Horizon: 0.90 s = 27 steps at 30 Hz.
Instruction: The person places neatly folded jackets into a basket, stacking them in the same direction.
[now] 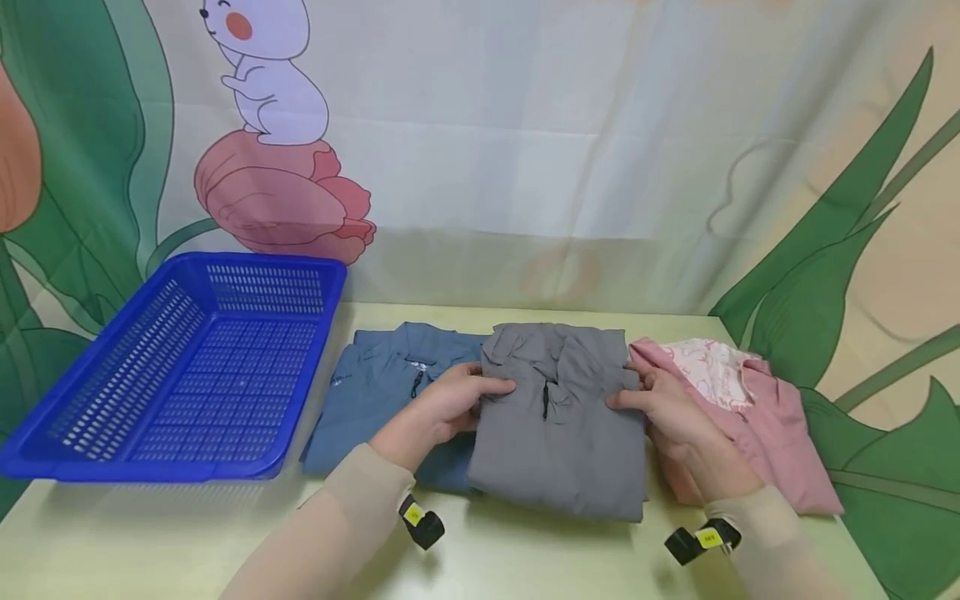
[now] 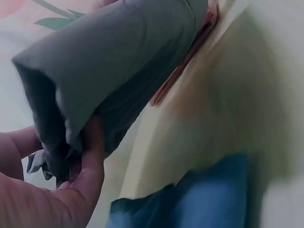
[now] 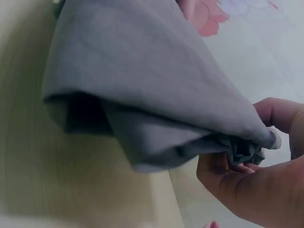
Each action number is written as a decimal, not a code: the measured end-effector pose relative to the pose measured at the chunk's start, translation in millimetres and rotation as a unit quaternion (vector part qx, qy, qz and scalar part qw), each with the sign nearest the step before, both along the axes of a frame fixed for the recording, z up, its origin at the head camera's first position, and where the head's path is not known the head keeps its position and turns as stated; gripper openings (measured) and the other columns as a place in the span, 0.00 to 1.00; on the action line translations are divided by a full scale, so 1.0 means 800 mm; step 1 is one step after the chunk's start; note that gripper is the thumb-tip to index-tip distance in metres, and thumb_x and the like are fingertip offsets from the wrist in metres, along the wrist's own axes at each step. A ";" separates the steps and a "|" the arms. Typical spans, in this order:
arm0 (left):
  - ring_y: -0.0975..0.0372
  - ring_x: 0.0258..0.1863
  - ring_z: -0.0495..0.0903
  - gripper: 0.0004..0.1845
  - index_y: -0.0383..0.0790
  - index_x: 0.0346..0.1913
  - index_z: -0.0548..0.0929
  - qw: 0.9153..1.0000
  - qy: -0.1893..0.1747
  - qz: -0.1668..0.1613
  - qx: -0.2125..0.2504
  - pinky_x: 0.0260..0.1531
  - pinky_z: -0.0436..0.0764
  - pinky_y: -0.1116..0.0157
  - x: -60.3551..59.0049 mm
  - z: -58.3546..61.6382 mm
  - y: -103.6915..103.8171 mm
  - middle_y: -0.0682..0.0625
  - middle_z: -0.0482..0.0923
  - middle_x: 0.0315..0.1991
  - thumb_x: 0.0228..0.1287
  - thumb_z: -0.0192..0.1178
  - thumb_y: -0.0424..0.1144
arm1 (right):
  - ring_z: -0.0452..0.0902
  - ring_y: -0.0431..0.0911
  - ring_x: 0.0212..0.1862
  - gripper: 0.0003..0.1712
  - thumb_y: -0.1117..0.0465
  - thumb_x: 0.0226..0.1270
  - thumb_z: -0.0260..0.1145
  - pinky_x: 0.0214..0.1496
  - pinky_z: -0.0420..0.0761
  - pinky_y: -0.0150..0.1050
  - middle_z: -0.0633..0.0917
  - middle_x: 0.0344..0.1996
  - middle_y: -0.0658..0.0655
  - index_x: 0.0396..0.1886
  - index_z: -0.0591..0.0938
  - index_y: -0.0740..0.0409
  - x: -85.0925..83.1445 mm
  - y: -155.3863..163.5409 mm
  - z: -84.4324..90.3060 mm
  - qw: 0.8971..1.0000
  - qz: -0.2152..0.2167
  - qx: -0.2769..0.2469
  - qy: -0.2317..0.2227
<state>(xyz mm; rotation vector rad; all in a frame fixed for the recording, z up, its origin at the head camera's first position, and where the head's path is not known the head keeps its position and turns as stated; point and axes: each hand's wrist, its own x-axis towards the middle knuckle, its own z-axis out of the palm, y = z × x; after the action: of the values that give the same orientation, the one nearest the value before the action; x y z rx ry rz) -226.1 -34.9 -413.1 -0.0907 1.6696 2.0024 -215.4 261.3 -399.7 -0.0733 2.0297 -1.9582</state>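
Grey folded garment gripped at both sides, mid-table

Pale green table (image 1: 180, 542) carries a blue basket (image 1: 187, 367) at nine o'clock, holding nothing visible. Three folded garments lie in a row: blue garment (image 1: 375, 392) left, grey garment (image 1: 558, 417) at centre overlapping it, pink garment (image 1: 750, 408) at three o'clock. Left hand (image 1: 442, 408) and right hand (image 1: 667, 412) each pinch a grey edge, fingers clamped on bunched cloth and lifting it off the table. Judging by this, folding looks finished; none of the garments is in the basket yet.

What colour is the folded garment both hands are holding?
Grey. The folded garment shows best in the head view, between a blue one and a pink one.
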 end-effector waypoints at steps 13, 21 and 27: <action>0.46 0.55 0.83 0.39 0.44 0.79 0.61 0.998 0.035 -0.003 -0.058 0.54 0.81 0.48 -0.002 0.042 -0.067 0.37 0.74 0.65 0.69 0.67 0.34 | 0.62 0.57 0.72 0.52 0.76 0.65 0.62 0.69 0.70 0.56 0.62 0.74 0.67 0.83 0.46 0.62 -0.013 -0.054 0.040 0.998 0.056 0.000 -0.026; 0.46 0.56 0.82 0.41 0.42 0.80 0.59 0.995 0.041 -0.014 -0.092 0.54 0.82 0.48 -0.005 0.059 -0.106 0.36 0.72 0.67 0.69 0.67 0.34 | 0.69 0.55 0.68 0.50 0.78 0.65 0.60 0.61 0.79 0.47 0.67 0.71 0.67 0.83 0.49 0.57 -0.016 -0.089 0.045 0.996 0.070 -0.037 -0.041; 0.49 0.52 0.83 0.41 0.42 0.80 0.58 0.992 0.059 -0.016 -0.113 0.52 0.83 0.50 -0.004 0.078 -0.138 0.37 0.73 0.66 0.69 0.67 0.34 | 0.70 0.55 0.68 0.51 0.79 0.64 0.60 0.63 0.78 0.49 0.68 0.71 0.66 0.83 0.50 0.54 -0.020 -0.119 0.050 0.994 0.064 -0.067 -0.049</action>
<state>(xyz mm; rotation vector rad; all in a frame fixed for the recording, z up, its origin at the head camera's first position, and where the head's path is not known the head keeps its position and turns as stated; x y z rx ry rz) -229.7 -145.0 -351.1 -0.0258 1.9565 1.8189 -231.5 166.1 -359.7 -0.1314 1.7855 -1.9747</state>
